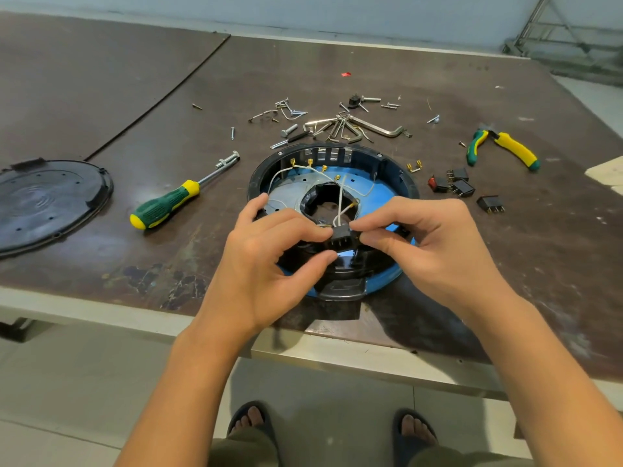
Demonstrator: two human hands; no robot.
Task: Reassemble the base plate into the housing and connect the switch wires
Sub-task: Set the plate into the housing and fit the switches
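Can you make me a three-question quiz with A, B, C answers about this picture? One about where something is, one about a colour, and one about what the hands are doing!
1. Where does the screwdriver lie?
A. Left of the round housing
B. Inside the housing
C. On the floor

2. What colours are the handles of the pliers?
A. Red and black
B. Green and yellow
C. All blue

3. What are the left hand and right hand doing?
A. Resting flat on the table
B. Turning the screwdriver
C. Pinching a small black switch together

Answers: 1 A, it lies on the table between the black plate and the housing. 2 B, the grips show green and yellow. 3 C, fingertips of both hands meet on the switch, white wires rising from it.
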